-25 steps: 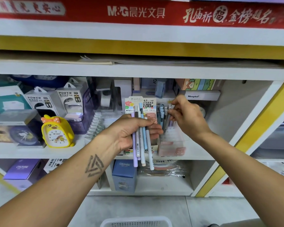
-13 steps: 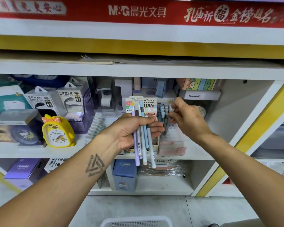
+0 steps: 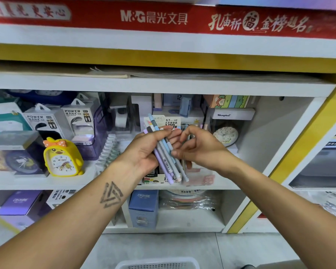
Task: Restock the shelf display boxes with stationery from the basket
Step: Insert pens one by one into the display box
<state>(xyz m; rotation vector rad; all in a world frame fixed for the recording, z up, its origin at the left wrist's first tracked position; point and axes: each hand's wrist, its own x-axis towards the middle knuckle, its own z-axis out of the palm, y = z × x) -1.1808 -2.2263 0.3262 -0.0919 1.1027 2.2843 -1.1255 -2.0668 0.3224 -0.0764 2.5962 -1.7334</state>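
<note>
The left hand [image 3: 145, 152] grips a bundle of pens [image 3: 164, 152], fingers curled round the middle of the barrels. The pens lie tilted: their upper ends stick out above the hand's knuckles, leaning away to the hand's left, and their lower ends fan out below its palm, toward the right. Purple, grey and light blue barrels show among them.

The right hand [image 3: 200, 148] is just beside the left, to the right of the bundle. Its fingers are curled, the fingertips [image 3: 174, 153] touching the pens at mid-barrel, thumb and forefinger arched above them. Whether it already pinches a single pen cannot be told.

Directly behind both hands, on the shelf [image 3: 37, 181], stands the display box [image 3: 163, 121] with a printed header card, partly hidden by the left hand. To the right of it, behind the right hand, is a clear box [image 3: 202, 177] with pen tops showing above the knuckles.

Well left of the left hand sits a yellow duck clock [image 3: 61, 158]. Below both forearms, at the bottom edge of the view, the rim of a white basket [image 3: 157, 264] shows.
</note>
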